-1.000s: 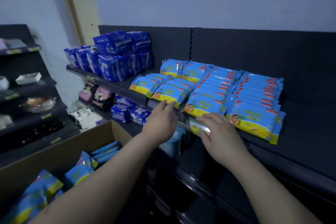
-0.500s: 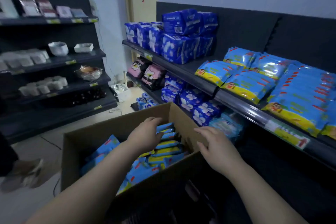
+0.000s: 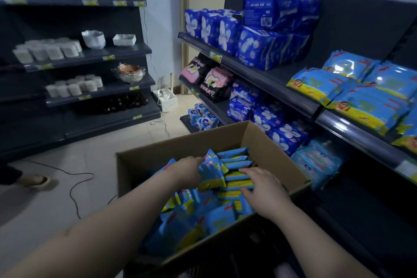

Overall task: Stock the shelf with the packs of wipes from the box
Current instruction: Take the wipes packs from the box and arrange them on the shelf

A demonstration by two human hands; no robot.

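While both forearms reach down into the cardboard box (image 3: 277, 153), its near end holds loose packs of wipes (image 3: 180, 228) tumbled at all angles. They are flat and soft, in blue film with a yellow band. Just beyond them the right grip (image 3: 264, 189) lies released, its fingers spread and fairly straight over a row of packs (image 3: 234, 158) that stand on edge, long axes running across the box from left to right. Its thumb and forefinger straddle several of those edges. The left grip (image 3: 189, 171) is level with it and touches the left face of one tilted pack (image 3: 212, 172), which stands on its short end and leans against the row. Its fingertips are hidden behind the film, so I cannot tell whether it grasps the pack or merely props it. By that, the left looks nearer to a lift. Farther off and up to the right, the shelf (image 3: 352, 131) already carries matching packs (image 3: 365, 99) — the carry would go rightward and upward.
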